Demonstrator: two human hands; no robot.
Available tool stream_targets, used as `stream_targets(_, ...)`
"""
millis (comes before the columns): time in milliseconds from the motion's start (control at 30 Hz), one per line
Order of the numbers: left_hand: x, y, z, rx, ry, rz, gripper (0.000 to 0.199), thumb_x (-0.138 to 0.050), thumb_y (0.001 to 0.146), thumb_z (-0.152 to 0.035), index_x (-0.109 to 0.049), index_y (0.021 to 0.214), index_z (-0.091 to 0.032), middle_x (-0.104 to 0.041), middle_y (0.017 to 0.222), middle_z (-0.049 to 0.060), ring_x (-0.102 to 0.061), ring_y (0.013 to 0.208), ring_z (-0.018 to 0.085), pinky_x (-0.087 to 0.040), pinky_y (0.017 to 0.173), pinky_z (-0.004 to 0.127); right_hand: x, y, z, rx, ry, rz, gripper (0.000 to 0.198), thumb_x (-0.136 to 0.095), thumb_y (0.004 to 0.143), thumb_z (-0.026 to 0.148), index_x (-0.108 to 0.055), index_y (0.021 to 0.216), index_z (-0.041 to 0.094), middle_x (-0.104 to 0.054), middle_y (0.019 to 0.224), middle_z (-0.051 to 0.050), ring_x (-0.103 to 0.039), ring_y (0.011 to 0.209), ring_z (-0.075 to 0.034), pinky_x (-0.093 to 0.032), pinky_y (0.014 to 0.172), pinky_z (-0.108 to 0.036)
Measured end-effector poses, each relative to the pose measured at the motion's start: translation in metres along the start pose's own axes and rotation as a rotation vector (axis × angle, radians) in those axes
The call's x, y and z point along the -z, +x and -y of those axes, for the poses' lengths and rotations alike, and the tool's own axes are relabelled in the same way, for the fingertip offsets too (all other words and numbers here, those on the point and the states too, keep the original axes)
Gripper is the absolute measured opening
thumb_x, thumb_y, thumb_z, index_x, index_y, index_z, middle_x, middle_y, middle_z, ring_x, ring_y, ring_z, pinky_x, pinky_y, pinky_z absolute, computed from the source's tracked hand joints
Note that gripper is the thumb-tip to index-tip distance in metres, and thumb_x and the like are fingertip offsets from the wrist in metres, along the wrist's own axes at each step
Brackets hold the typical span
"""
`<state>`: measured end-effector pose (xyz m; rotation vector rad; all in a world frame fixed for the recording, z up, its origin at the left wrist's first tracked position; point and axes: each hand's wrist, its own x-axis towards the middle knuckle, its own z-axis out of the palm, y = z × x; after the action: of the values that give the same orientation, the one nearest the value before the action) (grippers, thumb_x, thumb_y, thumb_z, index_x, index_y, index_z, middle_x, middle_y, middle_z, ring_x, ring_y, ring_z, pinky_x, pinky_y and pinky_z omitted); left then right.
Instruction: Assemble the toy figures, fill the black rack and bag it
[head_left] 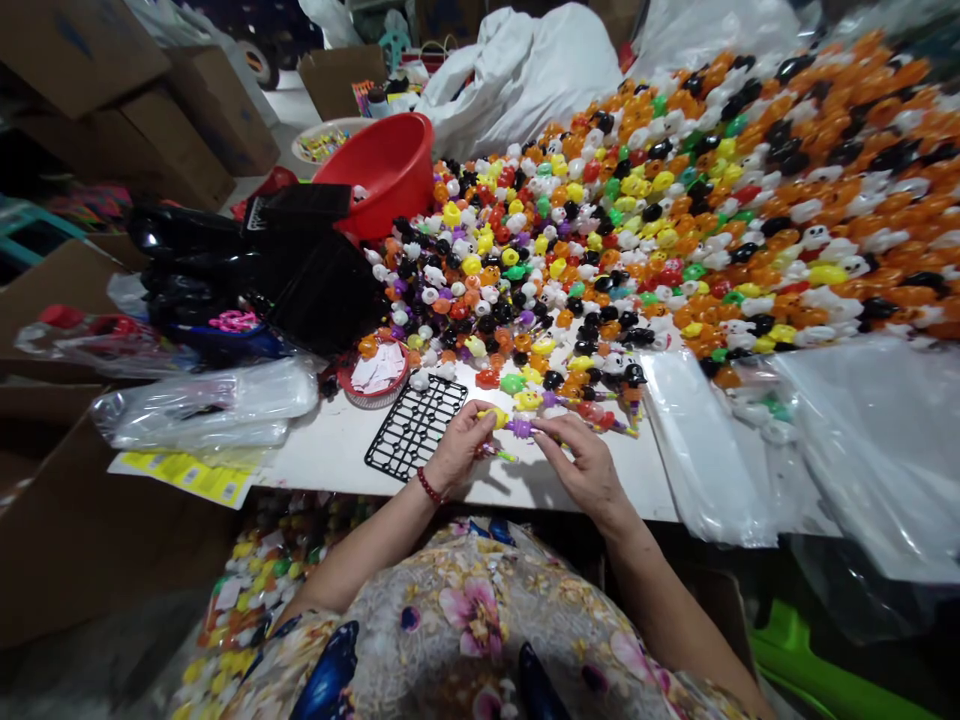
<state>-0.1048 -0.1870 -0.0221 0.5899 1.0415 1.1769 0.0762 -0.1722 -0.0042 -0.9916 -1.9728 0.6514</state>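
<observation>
head cam: l hand [463,442] is pinching a yellow toy pc [493,417], r hand [583,465] a purple toy pc [520,427] next to it, fingers nearly closed on both; can't tell if they're joining. pcs are sitting just r of the black grid [416,425], red basket [345,382] lying behind-l of it.

Near dial centre, left hand [459,446] is covering part of the yellow piece [498,418]; right hand [589,468] is hiding one end of the purple piece [520,428]. 2 o'clock: figure heap [675,215] is running out of frame. 4 o'clock: green plastic object [810,665] is getting cropped. 8 o'clock: plastic bags [217,400] are hiding part of the yellow sheet [214,482], print blurring.
</observation>
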Motion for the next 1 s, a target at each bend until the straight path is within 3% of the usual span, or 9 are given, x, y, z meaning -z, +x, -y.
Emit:
stream_targets(233,0.002,0.000,0.004,-0.029,0.150,0.065,0.057,-0.076,0.061,-0.065,-0.053,0.085,-0.019,-0.052,0.064,-0.007,-0.045,0.047,0.005,-0.037,0.044,0.018,0.004,-0.004,0.005,-0.020,-0.075,-0.001,0.021,-0.053,0.096,0.026,-0.069,0.109,0.024,-0.067,0.090,-0.007,-0.065,0.083,-0.019,-0.056,0.075,-0.033)
stream_targets(500,0.001,-0.003,0.006,-0.028,0.300,0.103,0.053,-0.064,0.070,-0.070,-0.048,0.084,-0.021,-0.049,0.065,-0.007,-0.046,0.050,0.007,-0.040,0.047,0.019,0.010,-0.005,0.007,-0.006,-0.038,0.139,0.017,-0.053,0.096,0.024,-0.068,0.104,0.023,-0.066,0.088,-0.006,-0.065,0.081,-0.018,-0.055,0.073,-0.031)
stream_targets(767,-0.002,-0.008,0.004,-0.163,0.662,0.037,0.029,-0.047,0.090,-0.049,-0.047,0.083,-0.021,-0.044,0.062,-0.008,-0.042,0.051,0.009,-0.037,0.053,0.022,0.001,-0.009,0.003,-0.079,-0.014,0.152,0.018,-0.053,0.096,0.031,-0.067,0.100,0.022,-0.067,0.086,-0.006,-0.065,0.080,-0.019,-0.054,0.074,-0.031)
stream_targets(1000,-0.004,-0.010,0.012,-0.145,0.666,-0.032,0.026,-0.053,0.088,-0.044,-0.051,0.076,-0.022,-0.046,0.060,-0.006,-0.045,0.057,0.012,-0.034,0.056,0.024,-0.018,-0.019,0.004,-0.132,0.013,0.119,0.018,-0.051,0.095,0.028,-0.068,0.090,0.021,-0.066,0.079,-0.005,-0.063,0.074,-0.019,-0.052,0.070,-0.031)
